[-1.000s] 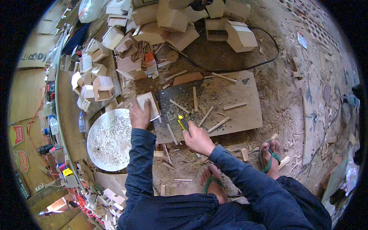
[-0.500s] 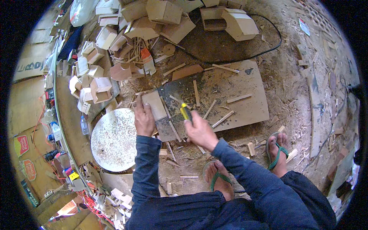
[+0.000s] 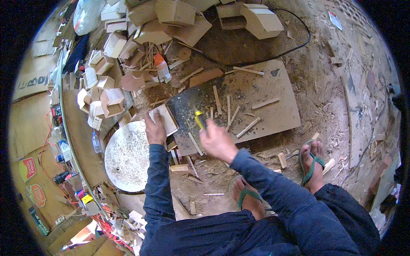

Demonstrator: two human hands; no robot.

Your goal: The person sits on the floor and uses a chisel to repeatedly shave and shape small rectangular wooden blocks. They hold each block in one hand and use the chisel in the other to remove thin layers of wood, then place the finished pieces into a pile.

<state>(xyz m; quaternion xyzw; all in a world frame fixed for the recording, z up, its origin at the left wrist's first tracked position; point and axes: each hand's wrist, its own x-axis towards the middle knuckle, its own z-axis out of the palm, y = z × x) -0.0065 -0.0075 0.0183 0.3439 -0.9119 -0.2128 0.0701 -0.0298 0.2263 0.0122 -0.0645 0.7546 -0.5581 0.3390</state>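
Yellow cutter (image 3: 199,120), one: grasped in the closed fingers of my right hand (image 3: 218,141), over the board; outline blurred.
Small wooden box (image 3: 168,119), one: at the board's left end, under my left hand (image 3: 155,130); those fingers lie on its left side, and whether they clasp it I cannot tell.
Board (image 3: 277,121), one: dark at left, brown at right.
Sticks (image 3: 248,127), at least seven on the board, at mixed angles.
White disc (image 3: 126,162), one: speckled, just left of my left forearm.
Bottle (image 3: 96,143), one: left of the disc.
Large wooden boxes (image 3: 261,22), at least five: beyond the board.
Black cable (image 3: 305,45), one: looped beyond the board.
Sandals (image 3: 247,194), two, green-strapped, on my feet.

Edges and room: my right hand crosses the board's near edge; the right edge lies well apart from it, brown surface showing between the sticks.

Pose: my left forearm runs nearly straight up from below; my right forearm slants in from the lower right, pointing up and left.
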